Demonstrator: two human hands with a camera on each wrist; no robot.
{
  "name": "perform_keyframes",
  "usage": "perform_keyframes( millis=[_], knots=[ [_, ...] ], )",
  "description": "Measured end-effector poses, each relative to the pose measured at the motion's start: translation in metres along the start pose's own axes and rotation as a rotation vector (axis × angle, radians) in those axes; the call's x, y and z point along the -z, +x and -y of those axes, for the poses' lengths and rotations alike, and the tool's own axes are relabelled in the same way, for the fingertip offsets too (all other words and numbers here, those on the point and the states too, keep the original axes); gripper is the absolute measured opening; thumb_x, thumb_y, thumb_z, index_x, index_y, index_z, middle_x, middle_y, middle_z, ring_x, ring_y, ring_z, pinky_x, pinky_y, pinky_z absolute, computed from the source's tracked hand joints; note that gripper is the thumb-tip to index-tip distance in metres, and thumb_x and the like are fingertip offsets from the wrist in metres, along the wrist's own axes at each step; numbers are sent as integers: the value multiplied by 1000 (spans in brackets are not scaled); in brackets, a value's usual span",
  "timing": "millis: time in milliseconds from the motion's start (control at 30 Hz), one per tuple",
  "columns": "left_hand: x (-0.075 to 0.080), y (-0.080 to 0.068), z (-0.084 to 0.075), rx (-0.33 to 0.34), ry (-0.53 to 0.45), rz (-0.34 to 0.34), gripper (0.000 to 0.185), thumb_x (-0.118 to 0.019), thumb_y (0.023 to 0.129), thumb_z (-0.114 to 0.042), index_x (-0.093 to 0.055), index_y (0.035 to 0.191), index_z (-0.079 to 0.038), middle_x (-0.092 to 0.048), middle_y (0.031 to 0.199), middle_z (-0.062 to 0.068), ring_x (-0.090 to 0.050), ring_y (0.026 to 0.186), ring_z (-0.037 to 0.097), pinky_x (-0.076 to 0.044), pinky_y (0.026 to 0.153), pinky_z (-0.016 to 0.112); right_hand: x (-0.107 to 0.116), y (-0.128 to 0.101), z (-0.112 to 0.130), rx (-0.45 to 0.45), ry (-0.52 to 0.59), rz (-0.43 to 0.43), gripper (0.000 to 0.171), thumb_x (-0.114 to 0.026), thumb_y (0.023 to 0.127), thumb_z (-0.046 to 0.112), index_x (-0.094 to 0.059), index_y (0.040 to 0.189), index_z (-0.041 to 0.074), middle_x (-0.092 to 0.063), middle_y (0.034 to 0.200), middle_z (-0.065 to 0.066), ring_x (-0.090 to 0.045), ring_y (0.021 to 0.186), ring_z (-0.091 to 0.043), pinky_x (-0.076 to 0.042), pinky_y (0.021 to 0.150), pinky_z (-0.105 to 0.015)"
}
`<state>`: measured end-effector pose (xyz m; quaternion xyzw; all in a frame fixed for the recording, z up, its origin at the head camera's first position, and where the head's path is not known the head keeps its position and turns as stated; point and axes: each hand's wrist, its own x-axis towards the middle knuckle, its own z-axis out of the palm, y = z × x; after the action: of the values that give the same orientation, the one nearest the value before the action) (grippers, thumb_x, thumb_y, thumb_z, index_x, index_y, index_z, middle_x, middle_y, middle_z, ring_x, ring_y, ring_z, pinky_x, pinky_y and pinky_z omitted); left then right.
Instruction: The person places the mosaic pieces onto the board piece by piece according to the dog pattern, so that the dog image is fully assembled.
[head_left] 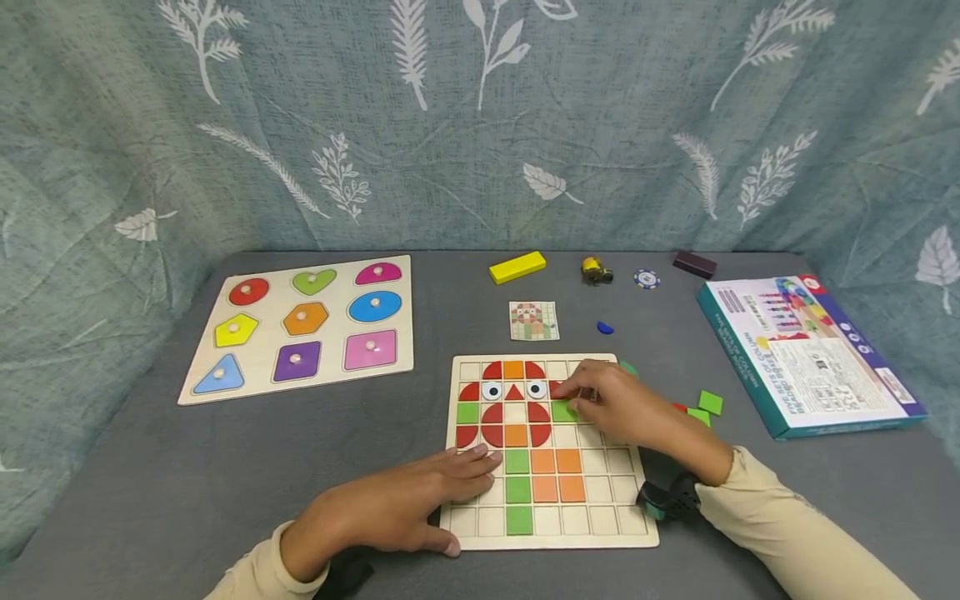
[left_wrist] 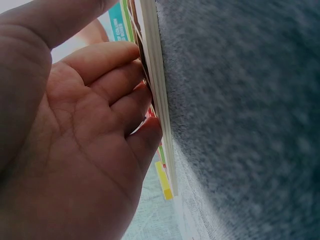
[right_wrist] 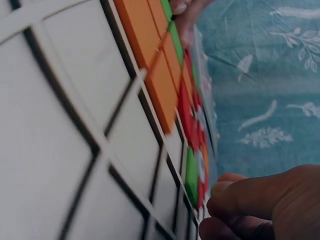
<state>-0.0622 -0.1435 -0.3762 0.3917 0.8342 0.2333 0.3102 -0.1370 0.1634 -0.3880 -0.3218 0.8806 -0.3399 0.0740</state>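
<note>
A wooden grid board lies on the grey table, partly filled with red, orange and green tiles that form an owl. My left hand lies flat on the board's near left corner, fingers straight against its edge. My right hand reaches over the board's right side, and its fingertips touch a green square tile in the grid. In the right wrist view the fingers curl beside that green tile. A small pattern card lies just behind the board.
Loose green tiles and a red one lie right of the board. A shape-peg puzzle sits at the left, the game box at the right. A yellow block, small toy, chip, dark block and blue piece lie farther back.
</note>
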Motion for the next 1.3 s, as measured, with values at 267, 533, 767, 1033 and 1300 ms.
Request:
perform_keyframes(
  millis=[267, 533, 767, 1033, 1300],
  knots=[
    [0, 0, 0, 7, 7, -4, 73, -76, 86, -24, -41, 148, -12, -24, 158, -6, -15, 146, 15, -23, 114, 40, 28, -23, -12, -57, -55, -33, 20, -63, 89, -4, -71, 107, 1, -60, 86, 3, -51, 70, -10, -44, 58, -27],
    [1, -2, -1, 17, 4, -4, 72, -76, 86, -24, -41, 149, -13, -25, 158, -6, -15, 146, 15, -23, 114, 40, 47, -46, -26, -136, -131, -49, 19, -67, 90, 2, -71, 108, 4, -64, 98, -1, -56, 79, -13, -47, 65, -33],
    [-1, -2, -1, -16, 16, -10, 72, -75, 87, -24, -40, 149, -11, -25, 158, -5, -15, 146, 16, -23, 114, 40, 61, -66, -39, -209, -219, -24, 19, -73, 86, 7, -73, 106, 5, -63, 95, 1, -57, 82, -14, -48, 68, -36],
    [-1, -1, 0, -31, 17, -8, 72, -75, 87, -23, -40, 149, -10, -25, 158, -3, -15, 146, 17, -22, 114, 40, 60, -73, -44, -195, -233, 14, 23, -79, 81, 10, -73, 103, 5, -61, 89, 6, -55, 78, -11, -47, 66, -33],
    [0, 0, 0, -12, 20, -2, 72, -75, 87, -26, -41, 149, -12, -25, 158, -4, -15, 146, 16, -23, 114, 40, 59, -68, -42, -182, -241, 38, 11, -78, 81, 6, -74, 90, 12, -57, 84, 9, -53, 76, -9, -46, 67, -33]
  ],
)
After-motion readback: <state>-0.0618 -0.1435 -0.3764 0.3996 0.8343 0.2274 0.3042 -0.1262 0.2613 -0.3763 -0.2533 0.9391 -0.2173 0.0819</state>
